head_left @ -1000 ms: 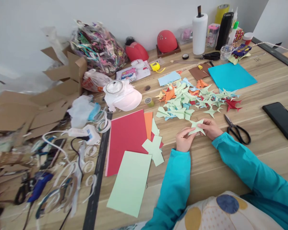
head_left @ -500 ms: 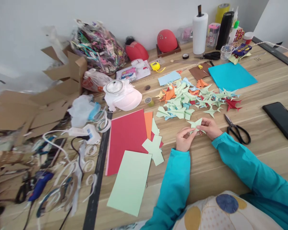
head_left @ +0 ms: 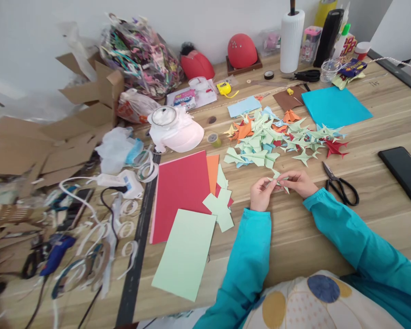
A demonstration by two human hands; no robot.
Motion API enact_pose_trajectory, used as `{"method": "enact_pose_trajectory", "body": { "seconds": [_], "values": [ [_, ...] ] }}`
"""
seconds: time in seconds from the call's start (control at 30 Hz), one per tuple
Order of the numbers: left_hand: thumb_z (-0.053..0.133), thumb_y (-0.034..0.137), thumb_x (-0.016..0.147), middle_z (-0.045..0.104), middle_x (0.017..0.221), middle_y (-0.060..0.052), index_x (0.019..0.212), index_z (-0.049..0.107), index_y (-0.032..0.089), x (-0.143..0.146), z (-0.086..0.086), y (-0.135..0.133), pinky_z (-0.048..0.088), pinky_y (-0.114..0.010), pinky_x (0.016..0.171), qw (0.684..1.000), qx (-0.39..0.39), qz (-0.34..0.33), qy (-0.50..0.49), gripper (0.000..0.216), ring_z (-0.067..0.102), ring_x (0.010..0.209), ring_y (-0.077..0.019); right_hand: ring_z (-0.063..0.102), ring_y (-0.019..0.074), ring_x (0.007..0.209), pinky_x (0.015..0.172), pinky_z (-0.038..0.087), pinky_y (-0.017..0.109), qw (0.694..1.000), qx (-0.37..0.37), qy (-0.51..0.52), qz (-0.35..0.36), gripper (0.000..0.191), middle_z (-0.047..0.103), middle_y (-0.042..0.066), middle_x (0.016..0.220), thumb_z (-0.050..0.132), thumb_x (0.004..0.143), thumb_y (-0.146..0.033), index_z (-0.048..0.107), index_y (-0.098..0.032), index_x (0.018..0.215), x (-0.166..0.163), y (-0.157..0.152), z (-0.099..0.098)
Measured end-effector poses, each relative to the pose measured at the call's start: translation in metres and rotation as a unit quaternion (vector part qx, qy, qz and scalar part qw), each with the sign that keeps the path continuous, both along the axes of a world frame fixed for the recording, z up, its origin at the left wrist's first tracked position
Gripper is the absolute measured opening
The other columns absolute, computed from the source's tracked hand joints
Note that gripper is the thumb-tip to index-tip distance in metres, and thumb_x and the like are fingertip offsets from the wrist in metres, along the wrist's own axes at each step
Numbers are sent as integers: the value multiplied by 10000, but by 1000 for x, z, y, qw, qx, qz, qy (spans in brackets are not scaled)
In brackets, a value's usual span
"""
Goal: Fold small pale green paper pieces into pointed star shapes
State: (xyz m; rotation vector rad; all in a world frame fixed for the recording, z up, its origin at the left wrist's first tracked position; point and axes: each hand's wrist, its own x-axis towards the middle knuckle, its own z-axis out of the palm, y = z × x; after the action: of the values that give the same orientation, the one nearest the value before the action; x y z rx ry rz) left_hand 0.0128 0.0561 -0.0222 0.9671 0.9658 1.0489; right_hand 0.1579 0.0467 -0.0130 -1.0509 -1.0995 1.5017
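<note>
Both hands pinch one pale green folded paper figure [head_left: 279,178] just above the wooden table [head_left: 329,228]. My left hand [head_left: 260,195] grips its left end and my right hand [head_left: 299,183] grips its right end; both wear teal sleeves. Beyond them lies a pile of folded paper figures [head_left: 277,137], mostly pale green, with orange, blue and red ones among them. Left of my hands lie a red sheet [head_left: 181,192], an orange sheet [head_left: 212,167], a large pale green sheet [head_left: 185,253] and pale green offcuts [head_left: 221,210].
Black scissors [head_left: 339,185] lie right of my right hand, a black phone [head_left: 406,172] further right. A blue sheet [head_left: 334,107], paper towel roll [head_left: 292,41], red domes and bottles stand at the back. Cardboard, tape rolls, cables and a blue glue gun [head_left: 55,253] clutter the left side.
The green figure has been turned from lying flat to edge-on between my fingers, and my hands have drawn closer together. The view has tipped slightly down.
</note>
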Motion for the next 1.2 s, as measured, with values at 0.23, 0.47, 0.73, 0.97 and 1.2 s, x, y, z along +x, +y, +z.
{"method": "enact_pose_trajectory", "body": {
  "seconds": [0.23,0.47,0.73,0.97,1.2],
  "values": [
    [675,343,628,645,601,-14,677,583,140,-3,4,1,516,-288,603,999,-4,-46,0,228,616,572,-138,539,101,439,433,418,225,998,-45,29,23,194,629,4,535,705,630,-284,662,-143,756,6,0,-1],
    [689,303,619,638,558,-16,677,585,128,-4,8,0,502,-257,556,999,8,-42,9,212,596,528,-118,528,95,404,405,399,217,997,-46,50,21,168,631,-4,521,706,631,-251,667,-152,761,6,0,-3],
    [663,362,638,618,529,-5,675,550,134,-3,6,3,483,-253,535,998,-6,-51,19,257,574,496,-112,550,107,455,441,424,229,998,-33,36,28,193,639,9,556,705,634,-264,666,-144,781,6,0,-3],
    [674,372,621,603,504,6,659,523,140,-1,5,3,470,-244,518,999,-28,-28,13,279,567,473,-108,554,111,464,451,435,238,998,-48,43,19,196,644,9,563,718,612,-278,661,-156,755,4,0,-4],
    [669,363,628,590,481,10,647,515,139,1,3,2,460,-234,491,999,-1,-5,35,272,558,456,-104,556,108,456,463,435,242,998,-44,25,31,198,653,12,576,715,616,-280,663,-151,756,5,0,-1]
  ]
}}
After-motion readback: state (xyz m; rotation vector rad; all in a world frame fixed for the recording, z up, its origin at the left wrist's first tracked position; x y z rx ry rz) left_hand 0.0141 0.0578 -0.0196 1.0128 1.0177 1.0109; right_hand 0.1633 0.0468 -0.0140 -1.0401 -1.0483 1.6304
